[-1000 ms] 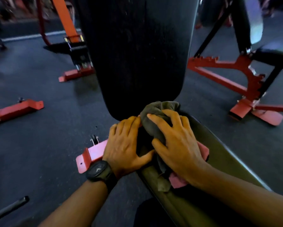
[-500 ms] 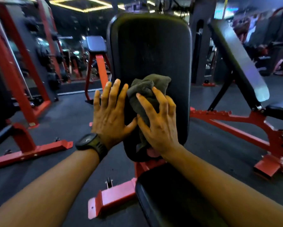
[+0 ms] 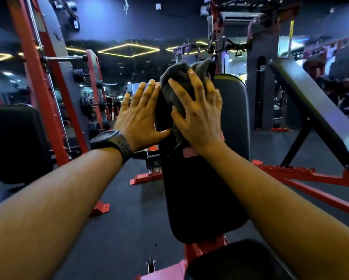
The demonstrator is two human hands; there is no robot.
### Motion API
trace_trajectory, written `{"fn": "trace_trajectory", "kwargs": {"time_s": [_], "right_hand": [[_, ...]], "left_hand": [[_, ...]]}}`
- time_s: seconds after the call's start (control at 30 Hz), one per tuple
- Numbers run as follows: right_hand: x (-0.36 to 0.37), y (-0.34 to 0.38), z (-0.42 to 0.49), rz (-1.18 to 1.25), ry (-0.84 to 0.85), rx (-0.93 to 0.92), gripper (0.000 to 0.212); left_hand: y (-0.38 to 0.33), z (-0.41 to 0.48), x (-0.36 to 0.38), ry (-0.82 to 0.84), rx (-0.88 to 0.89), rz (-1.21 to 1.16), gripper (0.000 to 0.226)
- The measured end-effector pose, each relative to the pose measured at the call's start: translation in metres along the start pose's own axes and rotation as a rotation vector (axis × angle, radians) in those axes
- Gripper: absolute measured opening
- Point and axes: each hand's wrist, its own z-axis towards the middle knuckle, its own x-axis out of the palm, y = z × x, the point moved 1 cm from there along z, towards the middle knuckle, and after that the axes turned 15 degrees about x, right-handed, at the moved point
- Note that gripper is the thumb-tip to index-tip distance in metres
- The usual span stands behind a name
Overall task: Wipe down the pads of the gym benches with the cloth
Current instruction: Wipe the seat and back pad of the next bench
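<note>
1. The bench's back pad (image 3: 206, 178) stands steeply inclined in the middle of the view. Its long axis runs from 6 o'clock up to 12 o'clock, with the rounded lower end towards the camera and the top end pointing up and away.
2. The grey cloth (image 3: 179, 81) is bunched at the pad's top left corner, at about 12 o'clock. It bulges over the top edge and trails down the left side of the pad's face, so its long axis follows the pad's.
3. The right hand (image 3: 198, 118) lies on the cloth with its fingers (image 3: 196, 83) spread wide and nearly straight, pressing the cloth against the pad rather than closing round it.
4. A pink strip (image 3: 189, 153) shows just below the right wrist. I cannot tell whether it belongs to the cloth.
5. The left hand (image 3: 139, 118) is flat against the pad's left edge, just beside the cloth at its 9 o'clock. Its fingers are straight and held together and grip nothing, and the thumb stretches towards 3 o'clock.
6. A black wristwatch (image 3: 111, 141) sits on the left wrist, its face too dark to read.
7. The seat pad (image 3: 240, 261) shows at 6 o'clock, over the red frame (image 3: 200, 251).
8. A second incline bench (image 3: 311, 110) slants at 3 o'clock, and another black pad (image 3: 16, 142) stands at 9 o'clock before a red rack (image 3: 34, 77).
9. A small mark on the rack's grey panel (image 3: 56, 35) is too blurred to read.
</note>
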Motion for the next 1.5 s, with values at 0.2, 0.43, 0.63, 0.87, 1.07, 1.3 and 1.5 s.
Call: {"fn": "trace_trajectory", "kwargs": {"time_s": [0.2, 0.43, 0.63, 0.87, 1.07, 1.3, 1.5], "right_hand": [[0.011, 0.004, -0.047, 0.142, -0.060, 0.346, 0.063], [0.007, 0.000, 0.018, -0.061, -0.071, -0.127, 0.057], [0.010, -0.034, -0.045, 0.135, -0.191, 0.586, 0.059], [0.005, -0.004, 0.018, -0.005, -0.094, -0.166, 0.055], [-0.004, -0.075, 0.029, 0.172, -0.185, 0.493, 0.060], [0.011, -0.005, -0.039, 0.105, -0.092, 0.149, 0.055], [0.001, -0.051, 0.036, 0.054, -0.143, 0.220, 0.059]], "left_hand": [[0.003, -0.001, 0.003, 0.052, 0.052, 0.021, 0.125], [0.012, 0.003, 0.005, 0.084, 0.031, 0.008, 0.137], [0.000, 0.005, 0.012, 0.017, 0.022, 0.032, 0.123], [-0.006, 0.008, 0.020, -0.083, 0.018, -0.049, 0.110], [-0.009, 0.006, 0.021, -0.110, 0.007, -0.078, 0.114], [-0.009, 0.008, 0.025, -0.103, -0.003, -0.031, 0.112], [-0.009, 0.006, 0.026, -0.117, -0.005, -0.060, 0.113]]}}
